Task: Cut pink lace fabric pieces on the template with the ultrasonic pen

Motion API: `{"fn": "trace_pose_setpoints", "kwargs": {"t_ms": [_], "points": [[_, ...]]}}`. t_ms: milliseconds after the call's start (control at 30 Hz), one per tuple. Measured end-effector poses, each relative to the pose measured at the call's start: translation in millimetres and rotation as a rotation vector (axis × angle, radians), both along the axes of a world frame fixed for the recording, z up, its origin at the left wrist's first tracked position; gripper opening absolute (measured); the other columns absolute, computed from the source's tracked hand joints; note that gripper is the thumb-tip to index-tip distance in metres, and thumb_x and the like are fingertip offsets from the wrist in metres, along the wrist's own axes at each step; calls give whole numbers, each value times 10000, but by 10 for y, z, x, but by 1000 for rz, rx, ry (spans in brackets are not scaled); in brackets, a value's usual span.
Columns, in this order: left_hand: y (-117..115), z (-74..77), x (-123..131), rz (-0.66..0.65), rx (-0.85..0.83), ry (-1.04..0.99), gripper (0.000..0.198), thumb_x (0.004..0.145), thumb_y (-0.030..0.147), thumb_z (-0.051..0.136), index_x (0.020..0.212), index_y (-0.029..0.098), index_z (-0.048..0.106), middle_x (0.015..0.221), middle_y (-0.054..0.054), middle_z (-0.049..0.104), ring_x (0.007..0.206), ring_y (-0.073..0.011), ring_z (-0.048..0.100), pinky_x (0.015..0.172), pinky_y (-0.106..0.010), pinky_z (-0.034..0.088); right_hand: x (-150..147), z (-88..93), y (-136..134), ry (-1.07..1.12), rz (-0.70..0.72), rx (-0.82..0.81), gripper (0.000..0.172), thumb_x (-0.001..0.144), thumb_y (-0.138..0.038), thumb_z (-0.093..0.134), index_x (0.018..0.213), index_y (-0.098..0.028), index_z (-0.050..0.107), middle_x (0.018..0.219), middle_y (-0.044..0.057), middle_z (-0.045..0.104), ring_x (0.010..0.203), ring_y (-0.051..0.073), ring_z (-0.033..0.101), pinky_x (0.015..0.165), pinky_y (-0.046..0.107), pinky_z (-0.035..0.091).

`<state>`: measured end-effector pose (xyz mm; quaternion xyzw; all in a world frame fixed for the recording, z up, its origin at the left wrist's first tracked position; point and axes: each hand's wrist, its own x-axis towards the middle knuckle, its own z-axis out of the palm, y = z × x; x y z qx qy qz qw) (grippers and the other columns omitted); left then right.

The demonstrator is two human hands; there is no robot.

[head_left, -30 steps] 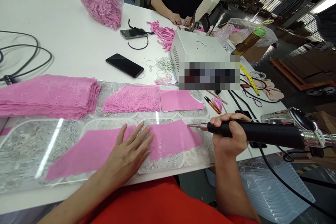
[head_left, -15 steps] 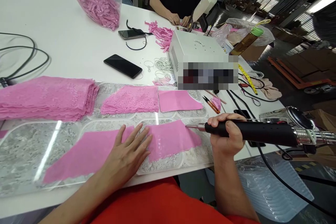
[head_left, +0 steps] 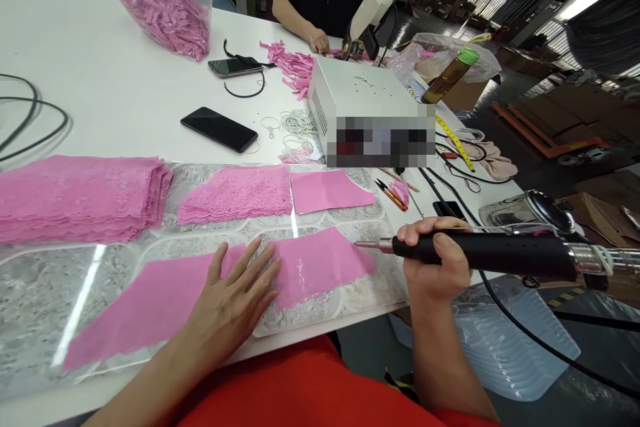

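Observation:
My left hand [head_left: 237,300] lies flat with fingers spread on a thin pink fabric piece [head_left: 160,290], its fingertips reaching the part to the right [head_left: 320,267]. In my right hand [head_left: 440,257] is a black cylindrical handheld tool [head_left: 500,253] with a thin metal tip [head_left: 370,245]. The tip points left and meets or hovers just over the fabric's curved right edge; contact is hard to tell. Beyond lie a small stack of pink lace pieces [head_left: 240,193] and a smooth pink piece [head_left: 330,191]. A thicker lace stack [head_left: 80,197] sits at left.
A grey metal box [head_left: 370,93] stands at the back, with tweezers [head_left: 393,195] in front. Two phones, including a black one [head_left: 219,129], and a bag of pink strips [head_left: 165,13] lie beyond. Cables trail at right near a lidded container [head_left: 525,210]. A co-worker [head_left: 320,0] sits opposite.
The view has shifted, so most things sit farther left. Along the fabric's right edge, the tool tip has moved slightly right and nearer me. My left hand stays flat on the fabric.

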<state>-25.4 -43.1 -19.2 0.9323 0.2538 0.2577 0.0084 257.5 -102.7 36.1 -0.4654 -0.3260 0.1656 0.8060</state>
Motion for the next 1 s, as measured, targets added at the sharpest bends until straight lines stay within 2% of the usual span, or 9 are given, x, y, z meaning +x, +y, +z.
{"fn": "trace_pose_setpoints", "kwargs": {"t_ms": [267, 667, 833, 1000], "points": [[-29, 4, 18, 15, -92, -42, 307, 1029, 298, 411, 1252, 224, 609, 1338, -59, 623, 1353, -281, 469, 1203, -556, 135, 1, -17, -32, 14, 12, -7, 97, 658, -216, 628, 745, -207, 584, 657, -52, 580, 475, 99, 542, 494, 290, 493], [-32, 9, 6, 15, -49, -11, 299, 1025, 301, 423, 1232, 199, 612, 1332, -61, 628, 1352, -267, 473, 1216, -530, 89, -17, -2, -14, -11, 36, 5, 92, 665, -193, 612, 753, -195, 584, 659, -43, 592, 484, 105, 548, 518, 302, 502], [-36, -3, -17, 17, -20, 44, 292, 1019, 299, 433, 1247, 205, 591, 1352, -53, 612, 1386, -238, 430, 1226, -519, 50, -149, 2, 135, 11, 71, 60, 106, 659, -180, 593, 764, -195, 586, 661, -42, 589, 486, 101, 544, 510, 289, 490], [-46, 15, -28, 18, -25, 71, 295, 1017, 317, 441, 1240, 202, 596, 1362, -49, 604, 1383, -240, 431, 1226, -516, 39, -325, -39, 316, 10, 116, 44, 92, 685, -195, 595, 772, -200, 568, 683, -45, 572, 498, 98, 545, 531, 298, 497]]}}
